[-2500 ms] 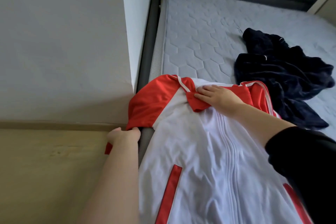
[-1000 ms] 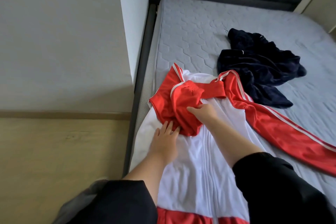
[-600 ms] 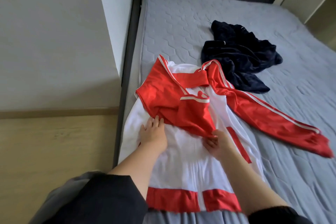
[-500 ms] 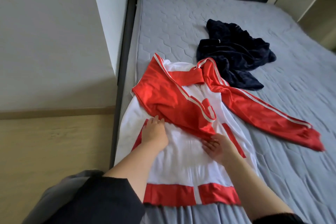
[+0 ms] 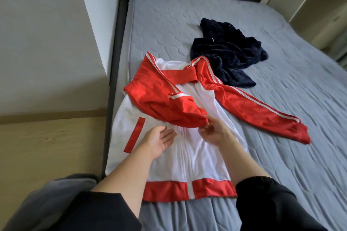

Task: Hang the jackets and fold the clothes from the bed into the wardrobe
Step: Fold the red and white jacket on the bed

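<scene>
The bed [image 5: 187, 30] carried everything I was working with, its grey quilted mattress serving as my folding surface. On it lay two garments. The red and white jacket [image 5: 180, 155] was spread flat, front up, at the near left side of the mattress, so that I could fold it; one sleeve was laid across the chest, and the other sleeve [image 5: 262, 110] stretched out to the right over the mattress. The dark navy garment [image 5: 225, 54] sat crumpled just beyond the jacket's collar, waiting its turn, I judged. My two hands were over the jacket's chest. My right hand [image 5: 214, 133] pinched the cuff of the folded sleeve, placing it on the white front. My left hand [image 5: 159, 140] hovered palm up, fingers relaxed, holding nothing.
</scene>
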`<state>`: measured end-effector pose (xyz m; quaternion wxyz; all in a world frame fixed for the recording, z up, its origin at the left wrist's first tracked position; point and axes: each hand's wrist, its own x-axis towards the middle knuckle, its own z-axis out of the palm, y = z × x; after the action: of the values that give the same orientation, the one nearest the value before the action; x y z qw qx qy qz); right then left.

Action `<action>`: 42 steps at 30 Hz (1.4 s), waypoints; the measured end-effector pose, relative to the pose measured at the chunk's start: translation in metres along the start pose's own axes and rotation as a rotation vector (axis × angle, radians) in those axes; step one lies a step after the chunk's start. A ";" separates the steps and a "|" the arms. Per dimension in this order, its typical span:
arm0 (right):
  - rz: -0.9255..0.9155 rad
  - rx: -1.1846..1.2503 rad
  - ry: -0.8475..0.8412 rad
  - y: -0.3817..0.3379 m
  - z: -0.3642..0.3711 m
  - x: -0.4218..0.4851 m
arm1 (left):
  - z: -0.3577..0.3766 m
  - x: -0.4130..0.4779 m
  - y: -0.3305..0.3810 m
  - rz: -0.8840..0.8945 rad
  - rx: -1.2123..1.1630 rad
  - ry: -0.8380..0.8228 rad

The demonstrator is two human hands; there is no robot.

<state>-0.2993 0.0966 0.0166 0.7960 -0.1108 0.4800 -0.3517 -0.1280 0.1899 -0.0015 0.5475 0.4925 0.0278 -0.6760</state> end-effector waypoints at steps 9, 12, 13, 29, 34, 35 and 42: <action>-0.176 0.336 -0.266 0.006 -0.045 -0.006 | -0.001 0.002 0.002 -0.027 0.134 -0.019; -0.132 0.247 -0.166 0.004 -0.049 -0.008 | 0.000 0.002 0.003 -0.032 0.152 -0.018; -0.139 0.248 -0.127 0.003 -0.049 -0.009 | 0.001 0.002 0.003 -0.036 0.165 -0.016; -0.218 0.375 0.034 0.045 -0.074 -0.057 | 0.028 0.004 -0.010 -0.021 -0.048 0.108; -0.182 0.344 0.227 0.038 -0.103 -0.062 | 0.010 0.004 -0.005 -0.063 0.130 0.169; -0.149 0.255 0.250 0.037 -0.103 -0.063 | 0.008 0.004 -0.005 -0.071 0.149 0.173; -0.044 -0.403 0.441 0.032 -0.110 -0.072 | 0.012 0.001 -0.007 -0.077 0.073 0.177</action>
<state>-0.3986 0.1853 -0.0076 0.6266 -0.1979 0.6990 -0.2823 -0.1410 0.1850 0.0007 0.4981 0.5683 0.0703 -0.6512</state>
